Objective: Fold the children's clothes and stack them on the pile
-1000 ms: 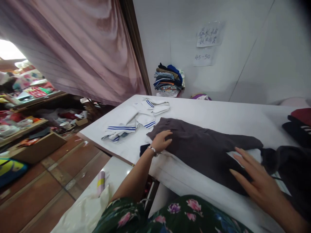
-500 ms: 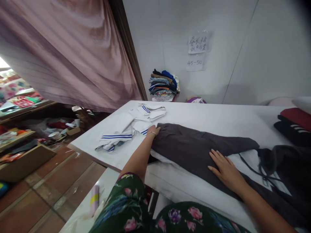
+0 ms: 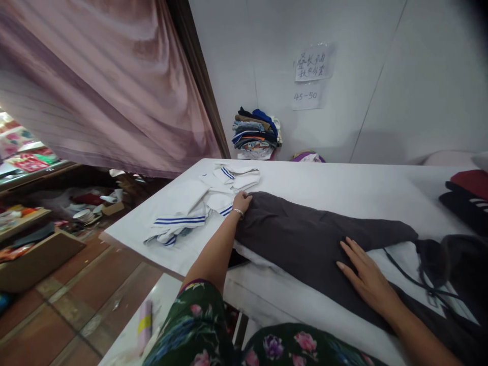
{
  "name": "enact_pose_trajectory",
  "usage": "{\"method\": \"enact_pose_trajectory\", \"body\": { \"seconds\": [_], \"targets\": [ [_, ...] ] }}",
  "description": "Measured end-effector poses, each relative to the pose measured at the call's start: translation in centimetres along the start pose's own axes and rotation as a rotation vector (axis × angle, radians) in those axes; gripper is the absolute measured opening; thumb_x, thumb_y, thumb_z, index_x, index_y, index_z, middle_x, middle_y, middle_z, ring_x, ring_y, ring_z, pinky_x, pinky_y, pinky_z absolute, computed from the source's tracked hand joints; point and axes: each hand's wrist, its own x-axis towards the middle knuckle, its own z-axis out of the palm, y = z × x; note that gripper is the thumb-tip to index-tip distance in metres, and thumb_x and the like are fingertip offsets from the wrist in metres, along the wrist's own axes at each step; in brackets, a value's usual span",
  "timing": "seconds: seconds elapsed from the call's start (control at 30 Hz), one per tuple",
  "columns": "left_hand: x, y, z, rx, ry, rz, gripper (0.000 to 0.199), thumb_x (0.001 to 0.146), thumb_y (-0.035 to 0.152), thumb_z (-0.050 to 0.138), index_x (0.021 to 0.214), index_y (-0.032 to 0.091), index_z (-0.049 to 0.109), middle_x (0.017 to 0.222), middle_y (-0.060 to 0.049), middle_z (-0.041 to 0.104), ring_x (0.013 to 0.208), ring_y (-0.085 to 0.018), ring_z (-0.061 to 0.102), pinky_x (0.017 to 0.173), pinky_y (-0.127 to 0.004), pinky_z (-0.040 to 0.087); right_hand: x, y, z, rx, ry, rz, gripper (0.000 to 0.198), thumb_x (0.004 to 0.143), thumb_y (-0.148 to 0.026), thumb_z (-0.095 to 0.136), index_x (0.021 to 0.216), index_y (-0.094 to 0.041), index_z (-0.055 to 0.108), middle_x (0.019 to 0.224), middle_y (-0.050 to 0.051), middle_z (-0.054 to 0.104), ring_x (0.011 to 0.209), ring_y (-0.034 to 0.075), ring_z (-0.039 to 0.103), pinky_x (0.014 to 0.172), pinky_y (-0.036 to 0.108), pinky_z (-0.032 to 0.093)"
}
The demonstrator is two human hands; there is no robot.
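A: Smoothing is what is shown: a dark grey, soft-cotton pair of trousers [image 3: 305, 239] is laid lengthwise across a white-covered table [image 3: 343, 185], running from the near left towards the right edge of the view.

B: How are the hands placed?

A: The left hand [image 3: 241, 201] is set on the far left end of the trousers, fingers curled lightly over the hem; whether cloth is actually pinched there cannot be told. The right hand [image 3: 364, 277] is pressed flat on the middle of the garment, fingers spread apart and nothing gripped.

B: What else is seen on the table?

A: A crumpled white garment with blue stripes [image 3: 202, 203] is lying just beside the left hand, touching the trouser end. A dark drawstring [image 3: 412, 277] is trailing from the waist at the right. Folded red and black clothes [image 3: 467, 195] are stacked at the far right. A pile of folded multicoloured clothes [image 3: 256, 133] is stood against the wall, under two handwritten paper notes [image 3: 311, 73].

B: Which step is judged to be in hand?

A: The flattening stage, it would seem: the cloth is being held at one end and pressed at the middle, with no fold yet made.

B: And what would the next move call for?

A: Probably the hem would need to be properly gripped and kept clear of the striped garment, while the middle is held down so that the fabric is not dragged.
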Motion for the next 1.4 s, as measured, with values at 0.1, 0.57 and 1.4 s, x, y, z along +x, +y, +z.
{"method": "enact_pose_trajectory", "body": {
  "seconds": [0.1,0.57,1.4],
  "targets": [
    [0.2,-0.1,0.2,0.01,-0.001,-0.034,0.018,0.082,0.026,0.052,0.096,0.018,0.06,0.096,-0.006,0.069,0.092,-0.02,0.062,0.078,-0.029,0.046,0.1,0.0,0.0,0.012,-0.002,0.017,0.059,0.092,-0.05,0.038,0.143,-0.02,0.037,0.148,0.01,0.037,0.137,0.028,0.03,0.109,0.049,0.034],
    [3.1,4.0,1.7,0.329,-0.231,0.36,0.05,0.081,0.05,0.055,0.125,0.026,0.054,0.138,-0.006,0.05,0.13,-0.028,0.04,0.107,-0.045,0.027,0.7,-0.7,-1.4,0.096,-0.066,0.027,0.056,0.091,-0.05,0.042,0.142,-0.025,0.04,0.146,0.01,0.041,0.137,0.029,0.031,0.108,0.054,0.033],
    [4.2,6.2,0.4,0.576,-0.169,0.502,0.055,0.089,0.063,0.029,0.099,0.021,0.063,0.106,-0.011,0.068,0.104,-0.028,0.06,0.088,-0.033,0.04,8.5,14.2,-8.8,-0.094,-0.131,0.545,0.038,0.086,-0.045,0.046,0.101,-0.018,0.069,0.096,0.008,0.071,0.091,0.023,0.063,0.074,0.031,0.046]
  ]
}}
